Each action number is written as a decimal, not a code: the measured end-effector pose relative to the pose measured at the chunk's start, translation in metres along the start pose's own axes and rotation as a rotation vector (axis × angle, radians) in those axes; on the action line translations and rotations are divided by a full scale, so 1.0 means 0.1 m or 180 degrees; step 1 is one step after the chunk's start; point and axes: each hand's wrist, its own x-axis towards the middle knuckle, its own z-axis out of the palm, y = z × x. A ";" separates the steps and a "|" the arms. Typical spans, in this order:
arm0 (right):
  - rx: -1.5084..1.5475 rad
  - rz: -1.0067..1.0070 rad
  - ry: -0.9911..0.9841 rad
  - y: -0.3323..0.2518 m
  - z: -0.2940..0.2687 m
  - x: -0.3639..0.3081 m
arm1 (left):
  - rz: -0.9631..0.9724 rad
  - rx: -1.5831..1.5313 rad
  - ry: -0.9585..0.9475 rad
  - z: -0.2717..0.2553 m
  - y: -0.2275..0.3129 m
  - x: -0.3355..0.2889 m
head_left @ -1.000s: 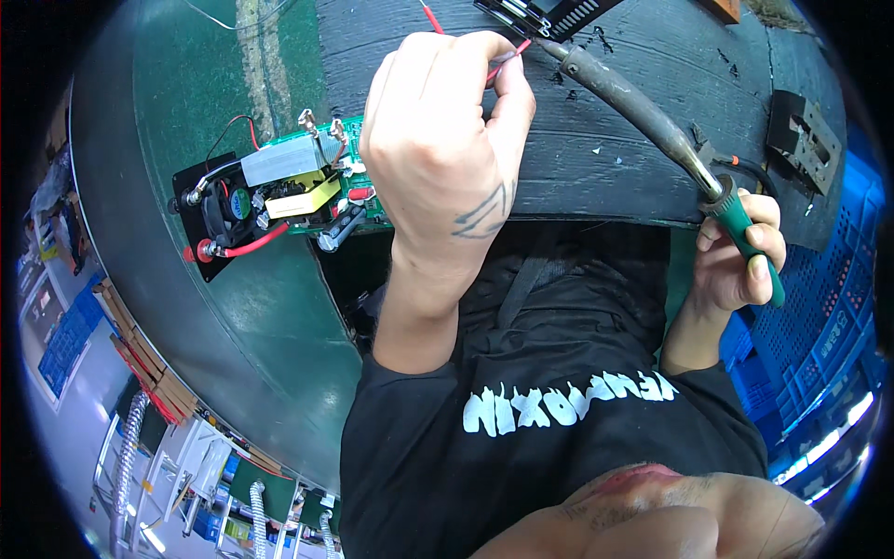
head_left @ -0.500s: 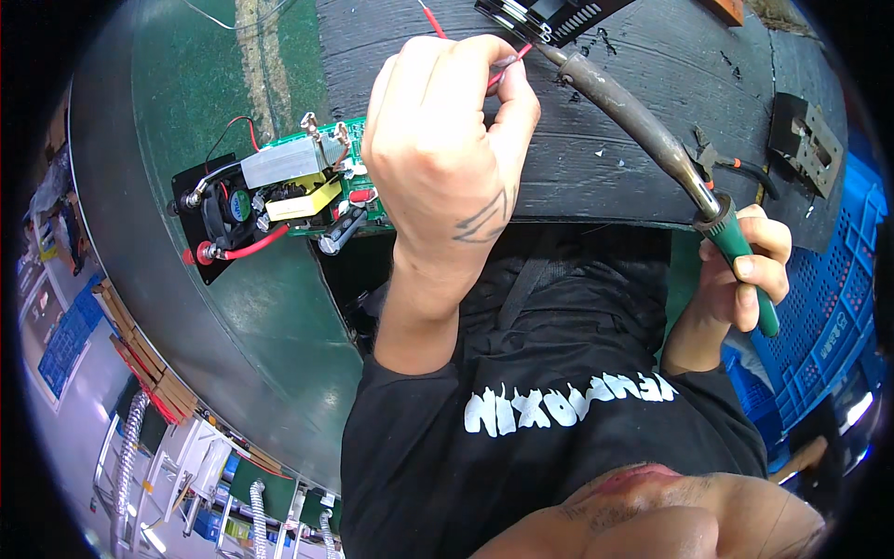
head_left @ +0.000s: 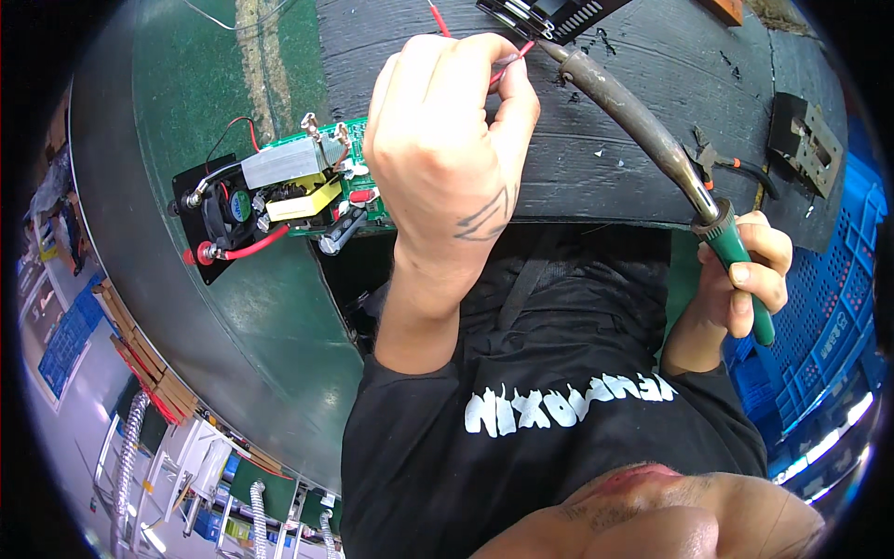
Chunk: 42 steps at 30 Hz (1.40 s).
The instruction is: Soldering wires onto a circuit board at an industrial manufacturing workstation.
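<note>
My left hand (head_left: 447, 140) is closed, with a red wire (head_left: 524, 50) pinched between thumb and forefinger. The wire's end reaches a black part with slots (head_left: 559, 17) at the top edge. In my right hand (head_left: 752, 275) is the green handle of a soldering iron (head_left: 643, 135), its fingers wrapped round it. The iron slants up and left, and its tip is at or close to the wire end; contact is too small to make out. Left of my left hand lies a green circuit board (head_left: 358, 140) with a silver heatsink (head_left: 291, 163), yellow transformer and small fan (head_left: 233, 207).
Side cutters (head_left: 710, 158) with orange and black handles lie right of the iron on the black worktop (head_left: 596, 191). Beyond them is a dark metal bracket (head_left: 808, 144). Blue plastic crates (head_left: 829, 307) stand at the right, and scraps dot the worktop.
The soldering iron's handle has tilted slightly lower in my right hand, and its tip has shifted a little. My left hand has hardly moved.
</note>
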 end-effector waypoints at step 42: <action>0.0647 0.0237 0.0362 0.02 0.05 -0.03 | -0.0035 -0.0012 -0.0009 -0.02 0.01 -0.02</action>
